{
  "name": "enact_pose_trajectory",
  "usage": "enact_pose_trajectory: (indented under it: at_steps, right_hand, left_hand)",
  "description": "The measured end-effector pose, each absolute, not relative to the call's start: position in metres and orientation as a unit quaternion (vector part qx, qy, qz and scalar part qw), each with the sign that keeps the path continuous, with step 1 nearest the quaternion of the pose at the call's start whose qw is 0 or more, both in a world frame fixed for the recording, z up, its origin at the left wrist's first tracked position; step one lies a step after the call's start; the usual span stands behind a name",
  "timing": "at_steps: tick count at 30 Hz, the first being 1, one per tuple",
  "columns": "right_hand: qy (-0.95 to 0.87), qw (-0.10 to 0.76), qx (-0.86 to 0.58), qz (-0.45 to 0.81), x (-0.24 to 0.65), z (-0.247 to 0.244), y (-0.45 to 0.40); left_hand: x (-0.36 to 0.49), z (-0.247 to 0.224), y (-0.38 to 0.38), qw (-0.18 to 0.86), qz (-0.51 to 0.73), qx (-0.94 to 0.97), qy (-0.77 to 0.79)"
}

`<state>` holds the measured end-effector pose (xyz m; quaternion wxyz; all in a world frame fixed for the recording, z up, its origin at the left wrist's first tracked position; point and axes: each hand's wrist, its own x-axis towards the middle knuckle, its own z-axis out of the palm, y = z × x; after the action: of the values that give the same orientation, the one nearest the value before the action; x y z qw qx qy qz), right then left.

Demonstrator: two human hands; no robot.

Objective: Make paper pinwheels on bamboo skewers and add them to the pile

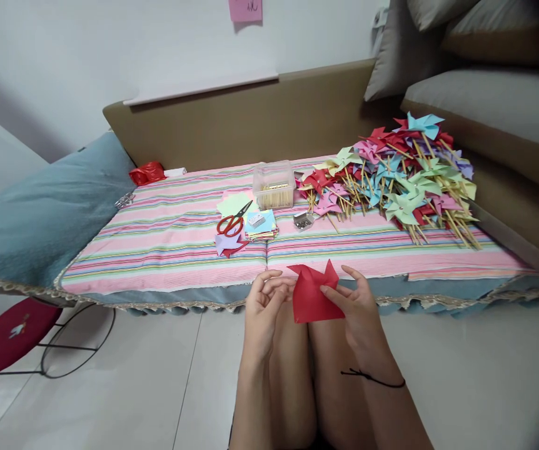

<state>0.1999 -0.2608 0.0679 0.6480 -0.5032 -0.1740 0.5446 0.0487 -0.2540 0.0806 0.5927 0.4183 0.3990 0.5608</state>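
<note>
We seem mid-fold, right hand [356,306] pinching the red paper [314,304], left hand [264,300] beside it, grip unclear, another inward bend likely needed.

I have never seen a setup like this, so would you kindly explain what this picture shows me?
Certainly. There is no machine here: a person is working bare-handed. The single picture comes from a camera worn on that person's head, looking forward and down.

The right hand holds a piece of red paper, its thumb in front. The left hand is at the paper's left edge; whether it grips it is hard to tell.

Beyond, on a striped cover, lie red-handled scissors, a stack of coloured paper and a clear plastic box with thin sticks inside. To the right is a large pile of paper pinwheels.
</note>
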Motion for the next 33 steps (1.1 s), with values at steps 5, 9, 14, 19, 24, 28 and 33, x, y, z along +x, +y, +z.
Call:
enact_pose_trajectory:
  at_steps: [5, 9, 14, 19, 24, 28, 33]
  right_hand:
    - [-0.168, 0.643, -0.493, 0.562, 0.203, 0.068, -0.260]
    - [-0.177, 0.634, -0.477, 0.582, 0.204, 0.070, -0.261]
    - [-0.200, 0.634, -0.463, 0.586, 0.203, 0.073, -0.263]
    - [-0.235, 0.624, -0.450, 0.594, 0.202, 0.074, -0.266]
    - [-0.264, 0.621, -0.449, 0.586, 0.201, 0.075, -0.267]
    - [-0.267, 0.621, -0.448, 0.585, 0.200, 0.076, -0.267]
    - [-0.265, 0.628, -0.458, 0.571, 0.201, 0.077, -0.267]
  left_hand:
    - [0.036, 0.077, -0.254, 0.561, 0.478, 0.571, 0.362]
    - [0.033, 0.078, -0.251, 0.505, 0.455, 0.619, 0.395]
    - [0.042, 0.077, -0.249, 0.509, 0.496, 0.577, 0.402]
    - [0.054, 0.072, -0.254, 0.525, 0.543, 0.490, 0.436]
    - [0.063, 0.075, -0.256, 0.501, 0.554, 0.466, 0.474]
    - [0.067, 0.083, -0.258, 0.496, 0.558, 0.453, 0.488]
    - [0.069, 0.089, -0.261, 0.555, 0.591, 0.363, 0.459]
